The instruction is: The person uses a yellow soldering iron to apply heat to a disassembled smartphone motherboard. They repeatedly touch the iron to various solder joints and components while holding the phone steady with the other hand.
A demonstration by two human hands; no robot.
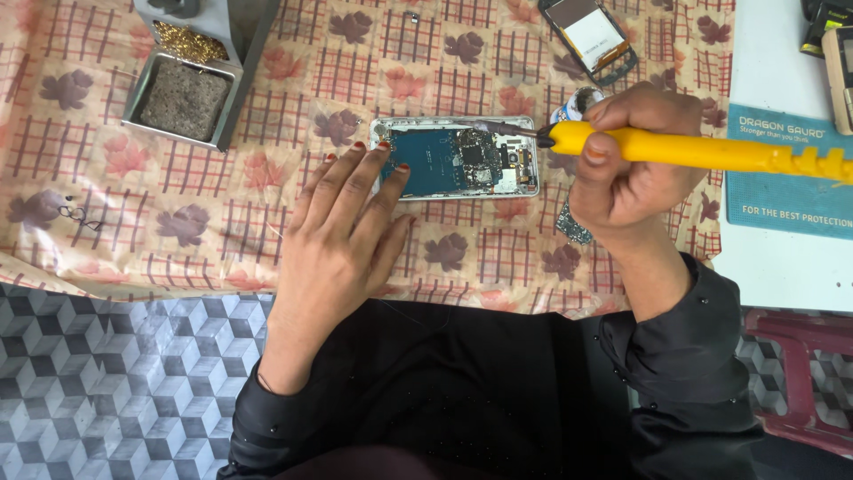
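Near the middle of the frame, a little above centre, an opened phone (456, 157) lies flat on a glossy plastic tablecloth (133, 213) printed with checks and leaves. Its pale metal frame holds a blue-green circuit board and small dark chips. The left hand (342, 227) rests palm down just left of it, fingers spread flat and holding nothing, their red-nailed tips touching the phone's left end. The right hand (635, 164) at centre right is wrapped tightly around the smooth yellow plastic handle of a soldering iron (693, 151), whose dark metal tip reaches left over the phone's upper edge. At upper left stands a grey metal stand (200, 62) with a coarse grey sponge pad and a tangle of brass wool. Another opened device (593, 36) lies at the top right, beside a teal mat (786, 169).
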